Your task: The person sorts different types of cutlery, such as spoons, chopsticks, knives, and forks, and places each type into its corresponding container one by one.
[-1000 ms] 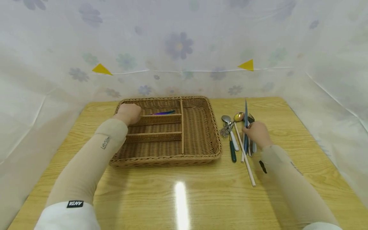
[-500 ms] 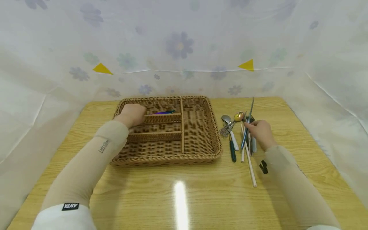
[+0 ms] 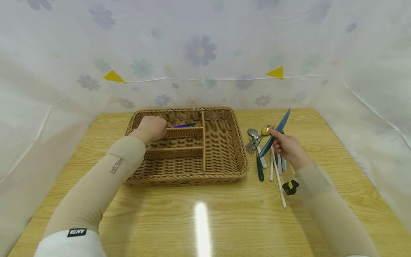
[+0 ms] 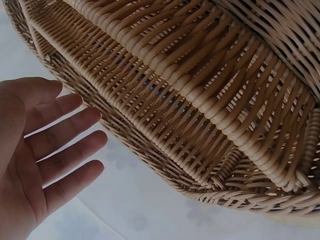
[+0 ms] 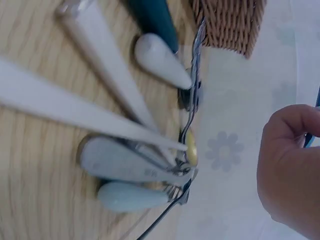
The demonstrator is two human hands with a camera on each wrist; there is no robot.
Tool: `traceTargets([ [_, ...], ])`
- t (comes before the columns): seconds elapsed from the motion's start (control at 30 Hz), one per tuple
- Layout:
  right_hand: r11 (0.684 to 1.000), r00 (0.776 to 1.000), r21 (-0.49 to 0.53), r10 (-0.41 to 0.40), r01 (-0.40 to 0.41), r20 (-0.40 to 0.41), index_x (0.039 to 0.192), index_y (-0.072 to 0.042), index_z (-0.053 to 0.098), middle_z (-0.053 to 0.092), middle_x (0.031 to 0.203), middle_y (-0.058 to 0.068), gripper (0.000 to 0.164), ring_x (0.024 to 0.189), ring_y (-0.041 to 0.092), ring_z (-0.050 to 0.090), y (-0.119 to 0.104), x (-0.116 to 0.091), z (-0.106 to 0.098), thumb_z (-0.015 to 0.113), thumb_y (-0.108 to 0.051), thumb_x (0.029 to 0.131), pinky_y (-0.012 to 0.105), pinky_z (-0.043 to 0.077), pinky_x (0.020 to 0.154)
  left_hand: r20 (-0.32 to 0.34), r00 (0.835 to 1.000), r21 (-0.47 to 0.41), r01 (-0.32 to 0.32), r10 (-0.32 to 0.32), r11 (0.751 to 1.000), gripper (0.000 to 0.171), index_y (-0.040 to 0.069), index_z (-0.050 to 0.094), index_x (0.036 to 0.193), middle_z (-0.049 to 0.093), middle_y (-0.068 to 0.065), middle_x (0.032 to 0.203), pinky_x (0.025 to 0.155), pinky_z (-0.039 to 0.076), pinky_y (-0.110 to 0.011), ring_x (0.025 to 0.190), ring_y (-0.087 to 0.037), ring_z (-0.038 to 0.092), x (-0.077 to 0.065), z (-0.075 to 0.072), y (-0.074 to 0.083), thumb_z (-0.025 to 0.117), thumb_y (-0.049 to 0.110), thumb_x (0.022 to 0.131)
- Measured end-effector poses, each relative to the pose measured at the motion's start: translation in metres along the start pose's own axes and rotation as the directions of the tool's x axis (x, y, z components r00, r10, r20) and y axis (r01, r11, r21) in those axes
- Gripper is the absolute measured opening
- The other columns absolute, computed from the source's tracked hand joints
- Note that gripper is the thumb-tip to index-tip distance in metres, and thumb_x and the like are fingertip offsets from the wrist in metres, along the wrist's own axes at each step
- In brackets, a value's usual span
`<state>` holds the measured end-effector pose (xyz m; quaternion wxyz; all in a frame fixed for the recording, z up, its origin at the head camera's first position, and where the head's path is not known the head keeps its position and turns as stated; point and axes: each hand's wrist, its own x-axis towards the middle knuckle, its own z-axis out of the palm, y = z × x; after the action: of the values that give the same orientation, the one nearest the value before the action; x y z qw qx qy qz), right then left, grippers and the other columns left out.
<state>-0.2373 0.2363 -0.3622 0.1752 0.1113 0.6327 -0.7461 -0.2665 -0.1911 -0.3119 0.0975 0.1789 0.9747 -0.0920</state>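
Note:
My right hand (image 3: 289,149) pinches a blue knife (image 3: 283,122) between thumb and fingers, above a pile of cutlery. Held at a slant, the knife has its pointed blade up and away to the right. My left hand (image 3: 152,127) is over the back left compartment of a wicker basket (image 3: 183,179). In the left wrist view, that hand's fingers (image 4: 75,150) are spread and nearly straight, holding nothing, beside the basket's edge. A thin purple-blue piece (image 3: 183,125) lies in the back compartment; its kind is unclear.
Right of the basket lie a gold spoon (image 3: 266,130), a grey spoon (image 3: 252,132), forks (image 3: 252,146), a dark green handle (image 3: 259,170) and pale chopsticks (image 3: 280,189). Wicker dividers (image 3: 179,149) part the basket's compartments. A flowered curtain (image 3: 199,89) hangs behind the table.
My right hand has lifted the knife off the pile and turned it, its tip swinging right and its broad side showing. My left hand has shifted slightly right over the basket.

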Motion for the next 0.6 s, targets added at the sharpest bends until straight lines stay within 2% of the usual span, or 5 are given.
traceTargets([
  [0.1, 0.999, 0.999, 0.051, -0.017, 0.014, 0.045, 0.084, -0.016, 0.058, 0.047, 0.054, -0.007, 0.017, 0.048, 0.004, 0.039, -0.002, -0.003, 0.009, 0.053, -0.028, 0.096, 0.017, 0.033, 0.044, -0.006, 1.0, -0.017, -0.007, 0.007, 1.0, 0.021, 0.008, 0.067, 0.095, 0.065, -0.006, 0.076, 0.056, 0.049, -0.034, 0.062, -0.017, 0.057, -0.001, 0.0, 0.001, 0.048, 0.018, 0.096],
  [0.2, 0.997, 0.996, 0.073, -0.03, 0.024, 0.078, 0.077, -0.017, 0.061, 0.049, 0.053, -0.007, 0.025, 0.047, 0.004, 0.04, -0.003, -0.007, 0.021, 0.049, -0.025, 0.097, 0.016, 0.033, 0.044, -0.004, 1.0, -0.038, -0.01, 0.009, 0.999, 0.021, 0.008, 0.066, 0.091, 0.064, -0.005, 0.074, 0.055, 0.048, -0.033, 0.061, -0.016, 0.057, -0.001, -0.002, 0.005, 0.048, 0.019, 0.096],
  [0.27, 0.997, 0.997, 0.077, -0.023, 0.017, 0.08, 0.075, -0.018, 0.062, 0.051, 0.054, -0.007, 0.028, 0.047, 0.004, 0.041, -0.004, -0.01, 0.029, 0.048, -0.025, 0.098, 0.017, 0.034, 0.045, -0.01, 1.0, -0.047, -0.017, 0.017, 0.999, 0.022, 0.008, 0.066, 0.095, 0.065, -0.005, 0.076, 0.056, 0.049, -0.033, 0.061, -0.016, 0.058, -0.002, -0.004, 0.01, 0.048, 0.021, 0.096],
  [0.47, 0.997, 0.997, 0.077, -0.017, 0.011, 0.073, 0.072, -0.017, 0.059, 0.052, 0.054, -0.006, 0.031, 0.049, 0.006, 0.042, -0.004, -0.019, 0.059, 0.047, -0.027, 0.098, 0.019, 0.035, 0.048, -0.046, 0.997, -0.081, -0.067, 0.063, 0.994, 0.031, 0.009, 0.065, 0.113, 0.07, -0.006, 0.091, 0.063, 0.054, -0.035, 0.068, -0.016, 0.064, -0.004, -0.011, 0.031, 0.048, 0.029, 0.098],
  [0.6, 0.998, 0.998, 0.059, -0.029, 0.026, 0.063, 0.072, -0.019, 0.061, 0.051, 0.052, -0.007, 0.031, 0.049, 0.005, 0.042, -0.001, -0.022, 0.077, 0.048, -0.028, 0.098, 0.019, 0.035, 0.049, -0.089, 0.989, -0.121, -0.125, 0.115, 0.985, 0.036, 0.011, 0.066, 0.106, 0.068, -0.002, 0.084, 0.063, 0.053, -0.035, 0.069, -0.015, 0.063, -0.007, -0.013, 0.05, 0.044, 0.038, 0.099],
])
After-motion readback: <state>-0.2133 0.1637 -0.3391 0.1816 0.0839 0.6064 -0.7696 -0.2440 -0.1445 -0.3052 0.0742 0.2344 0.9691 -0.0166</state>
